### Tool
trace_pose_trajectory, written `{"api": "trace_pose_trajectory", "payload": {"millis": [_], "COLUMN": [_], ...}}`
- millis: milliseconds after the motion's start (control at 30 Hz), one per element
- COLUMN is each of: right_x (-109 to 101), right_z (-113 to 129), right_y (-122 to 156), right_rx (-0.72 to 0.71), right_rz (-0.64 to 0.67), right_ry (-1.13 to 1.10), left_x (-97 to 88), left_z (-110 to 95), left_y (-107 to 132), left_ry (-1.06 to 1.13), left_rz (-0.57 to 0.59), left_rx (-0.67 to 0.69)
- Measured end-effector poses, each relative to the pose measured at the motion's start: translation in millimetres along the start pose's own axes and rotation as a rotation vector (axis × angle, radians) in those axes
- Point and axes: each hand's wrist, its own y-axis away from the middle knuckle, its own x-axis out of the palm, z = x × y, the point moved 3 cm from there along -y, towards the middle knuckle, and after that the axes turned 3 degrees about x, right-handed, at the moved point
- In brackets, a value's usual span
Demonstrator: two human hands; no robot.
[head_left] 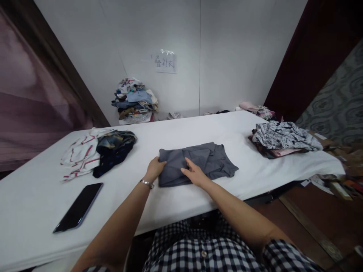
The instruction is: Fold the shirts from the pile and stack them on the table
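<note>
A dark grey shirt (pixel 184 160) lies folded lengthwise on the white-covered table, its collar end toward the right. At its left end my left hand (pixel 154 170) grips the edge, thumb on top and the other fingers partly hidden. My right hand (pixel 196 174) is over the middle of the shirt, its thumb and fingers apart and nothing held in it. Whether the right fingertips touch the cloth I cannot tell.
On the white tablecloth (pixel 181 132), crumpled white, navy and patterned clothes (pixel 113 151) lie left, near a black phone (pixel 79 207). Black-and-white patterned clothing (pixel 283 136) tops a pile on the right. Behind, a tall clothes stack (pixel 136 100) stands by the wall.
</note>
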Motion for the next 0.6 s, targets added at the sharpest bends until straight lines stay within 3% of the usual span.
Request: {"api": "trace_pose_trajectory", "payload": {"millis": [133,267,400,467,533,600], "right_x": [4.7,-13.4,-54.3,-79.6,-102.2,-117.6], "right_z": [-6.5,-5.3,-12.5,-23.0,-36.9,-50.1], "right_y": [-14.2,-8.4,2.5,8.7,15.6,21.5], "right_rx": [0.198,0.216,0.179,0.172,0.224,0.303], "right_rz": [0.002,-0.062,-0.260,-0.342,-0.411,-0.451], "right_ry": [-0.246,-0.478,-0.701,-0.783,-0.804,-0.770], "left_x": [-4.2,1.2,31.2,49.1,62.7,71.8], "left_z": [-16.0,-69.1,-141.5,-162.2,-159.2,-136.7], "left_y": [1.9,11.6,31.4,37.4,35.4,28.8], "left_ry": [0.039,0.256,0.628,0.756,0.752,0.657], "left_rz": [0.002,0.066,0.326,0.455,0.405,0.238], "left_rx": [0.015,0.049,0.112,0.202,0.226,0.154]}}
